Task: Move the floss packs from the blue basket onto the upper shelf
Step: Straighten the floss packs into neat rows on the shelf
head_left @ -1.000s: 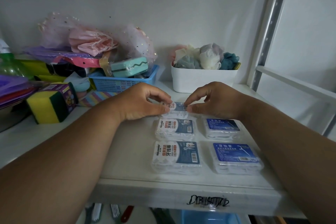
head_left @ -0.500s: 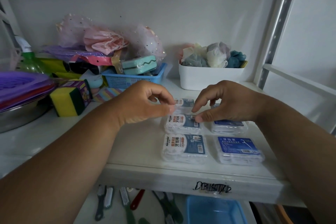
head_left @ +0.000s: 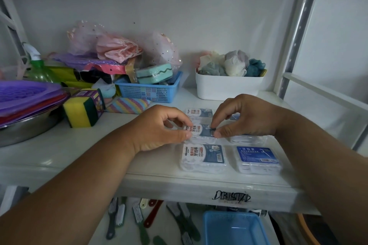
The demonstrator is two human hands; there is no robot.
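Several clear floss packs with blue-and-white labels lie in two columns on the white upper shelf [head_left: 151,177]. The left column has a back pack [head_left: 199,112], a middle pack [head_left: 201,131] and a front pack [head_left: 203,157]. In the right column a front pack [head_left: 258,159] lies in the open, and a second pack [head_left: 247,139] is half hidden under my right hand. My left hand [head_left: 159,129] pinches the middle pack's left edge. My right hand [head_left: 245,119] pinches its right edge. The blue basket [head_left: 233,228] sits below the shelf, with nothing visible inside it.
On the shelf stand a white tub of bath puffs [head_left: 229,85], a second blue basket of soap items [head_left: 149,90], a yellow-green sponge pack [head_left: 83,109] and a metal bowl under purple trays [head_left: 25,125]. Brushes [head_left: 139,221] lie on the lower shelf. A metal upright [head_left: 298,26] stands at the right.
Both hands have drawn back from the rear pack of the left column to the middle pack. The view has dropped, and more of the lower shelf and blue basket shows.
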